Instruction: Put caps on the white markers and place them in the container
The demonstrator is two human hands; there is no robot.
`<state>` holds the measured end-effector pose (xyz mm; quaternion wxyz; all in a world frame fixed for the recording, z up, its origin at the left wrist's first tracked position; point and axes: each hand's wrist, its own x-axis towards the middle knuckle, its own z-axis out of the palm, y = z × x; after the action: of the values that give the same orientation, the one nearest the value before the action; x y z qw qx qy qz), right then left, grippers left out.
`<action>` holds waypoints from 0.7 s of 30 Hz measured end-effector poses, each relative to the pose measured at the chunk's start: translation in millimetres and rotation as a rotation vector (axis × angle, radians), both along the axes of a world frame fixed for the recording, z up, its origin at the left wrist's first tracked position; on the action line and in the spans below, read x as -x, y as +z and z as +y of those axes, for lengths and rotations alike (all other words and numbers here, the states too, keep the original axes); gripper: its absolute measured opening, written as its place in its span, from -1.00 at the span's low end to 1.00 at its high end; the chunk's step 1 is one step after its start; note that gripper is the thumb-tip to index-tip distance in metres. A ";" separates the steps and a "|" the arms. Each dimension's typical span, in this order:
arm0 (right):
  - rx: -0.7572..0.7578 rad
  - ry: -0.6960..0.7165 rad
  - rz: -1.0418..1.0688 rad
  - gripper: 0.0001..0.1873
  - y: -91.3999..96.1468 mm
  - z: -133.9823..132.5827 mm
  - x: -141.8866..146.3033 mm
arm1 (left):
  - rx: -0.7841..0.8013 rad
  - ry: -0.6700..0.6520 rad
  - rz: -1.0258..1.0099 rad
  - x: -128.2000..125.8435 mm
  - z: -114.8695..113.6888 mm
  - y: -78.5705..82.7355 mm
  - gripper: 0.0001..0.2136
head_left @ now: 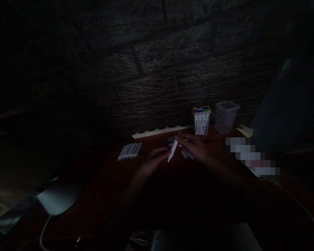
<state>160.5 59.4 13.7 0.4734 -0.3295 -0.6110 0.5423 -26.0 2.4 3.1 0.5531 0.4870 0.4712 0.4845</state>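
The scene is very dark. My left hand [154,159] and my right hand [195,146] meet over a reddish-brown table [107,188], both closed on one white marker [173,150] that tilts between them. The left fingers pinch its lower end, the right fingers its upper end. Several loose grey caps [186,153] lie on the table just under and beside my right hand.
A row of several white markers [130,151] lies to the left. A clear tub of markers [201,120] and an empty clear tub [225,116] stand at the back by a stone-pattern wall. A white scalloped strip [159,131] lies along the wall. A white rounded object with a cable [58,198] sits front left.
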 end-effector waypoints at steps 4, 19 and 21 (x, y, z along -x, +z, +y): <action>0.006 0.023 -0.021 -0.64 4.7 -1.1 -3.6 | 0.033 -0.047 0.035 -4.4 -2.4 -0.2 -0.63; 0.075 0.260 0.092 -0.62 2.0 -3.2 -1.2 | 0.015 -0.064 -0.184 -6.9 -8.1 7.3 -0.67; 0.071 0.262 0.087 -0.61 1.3 -2.2 -0.9 | 0.017 -0.063 -0.182 -6.8 -8.4 7.9 -0.66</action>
<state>161.5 57.2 15.0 0.4124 -0.2398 -0.6082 0.6345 -19.2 -6.0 11.0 0.6127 0.4510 0.4075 0.5051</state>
